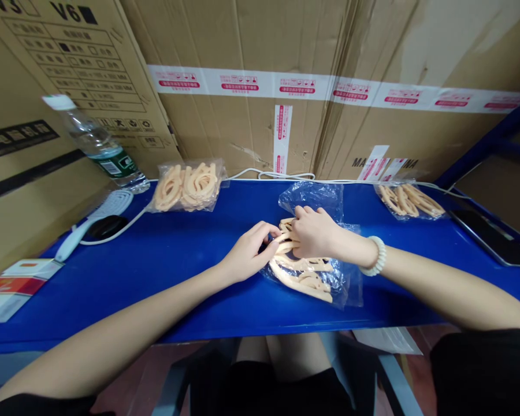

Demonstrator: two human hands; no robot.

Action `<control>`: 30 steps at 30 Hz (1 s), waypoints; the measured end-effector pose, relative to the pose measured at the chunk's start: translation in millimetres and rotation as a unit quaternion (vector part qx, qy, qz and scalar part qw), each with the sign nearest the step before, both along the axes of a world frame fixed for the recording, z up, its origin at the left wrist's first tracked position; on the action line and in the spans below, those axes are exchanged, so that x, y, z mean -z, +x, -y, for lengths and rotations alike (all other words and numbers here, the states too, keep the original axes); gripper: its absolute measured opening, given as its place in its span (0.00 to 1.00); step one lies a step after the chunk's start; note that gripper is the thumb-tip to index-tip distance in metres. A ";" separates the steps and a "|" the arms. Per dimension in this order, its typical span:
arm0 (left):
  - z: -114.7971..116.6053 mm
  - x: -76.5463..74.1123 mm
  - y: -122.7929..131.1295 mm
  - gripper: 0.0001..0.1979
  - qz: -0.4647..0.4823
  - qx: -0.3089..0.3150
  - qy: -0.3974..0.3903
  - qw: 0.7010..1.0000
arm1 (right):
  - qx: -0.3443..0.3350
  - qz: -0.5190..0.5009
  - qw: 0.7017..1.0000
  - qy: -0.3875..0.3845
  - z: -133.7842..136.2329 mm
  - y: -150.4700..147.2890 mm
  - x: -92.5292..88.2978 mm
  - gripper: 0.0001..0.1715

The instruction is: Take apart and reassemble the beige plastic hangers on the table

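Pale wood-coloured curved pieces [301,283] lie together over a clear plastic bag [351,283] in the middle of the blue table. My left hand [252,252] comes from the left, its thumb and fingers closed on the edge of one pale curved piece [282,247]. Over the upper part of the same pieces, my right hand [314,232] is curled with its fingertips hidden, so what it grips cannot be seen. A second clear bag [309,196], crumpled, lies just behind the hands. On my right wrist is a pale beaded band [375,256].
Bagged pale pieces lie at back left [190,186] and back right [409,199]. On the left are a water bottle [106,150], a hairbrush [108,208], a black mouse-like object [107,227] and a carton [15,292]. A phone [496,234] lies right. Cardboard boxes [242,133] stand behind.
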State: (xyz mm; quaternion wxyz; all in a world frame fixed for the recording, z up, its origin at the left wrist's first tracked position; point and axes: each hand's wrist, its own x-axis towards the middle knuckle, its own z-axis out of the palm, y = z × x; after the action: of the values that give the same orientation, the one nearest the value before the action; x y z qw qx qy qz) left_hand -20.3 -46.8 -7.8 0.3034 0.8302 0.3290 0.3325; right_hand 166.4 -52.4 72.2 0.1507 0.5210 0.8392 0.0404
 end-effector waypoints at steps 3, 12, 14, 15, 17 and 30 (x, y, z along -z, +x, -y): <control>0.2 -0.9 1.5 0.08 0.021 -0.015 -0.010 1.000 | 0.005 -0.007 1.000 -0.003 -5.4 0.9 5.0 0.21; -3.3 3.4 3.8 0.11 0.074 -0.053 -0.060 0.994 | 0.013 -0.066 0.997 0.044 -6.7 17.0 9.1 0.11; -5.8 2.7 4.8 0.16 0.112 -0.082 -0.109 0.984 | 0.021 -0.100 0.993 0.056 -5.6 22.9 6.2 0.09; -7.0 1.2 5.3 0.19 0.134 -0.089 -0.147 0.976 | 0.024 -0.120 0.990 0.067 -5.0 25.8 4.8 0.09; -8.2 -4.1 6.2 0.23 0.183 -0.076 -0.246 0.949 | 0.027 -0.161 0.982 0.095 -3.8 31.2 2.8 0.08; -16.8 -25.3 -4.9 0.24 0.251 -0.003 -0.293 0.923 | 0.035 -0.397 0.874 0.280 -3.8 74.2 -28.3 0.12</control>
State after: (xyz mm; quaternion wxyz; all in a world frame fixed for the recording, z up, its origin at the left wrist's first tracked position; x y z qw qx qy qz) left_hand -25.2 -30.1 17.5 0.6045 0.5929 0.3270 0.4196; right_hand 240.6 -48.6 100.5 -0.3458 0.5426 0.7634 0.0579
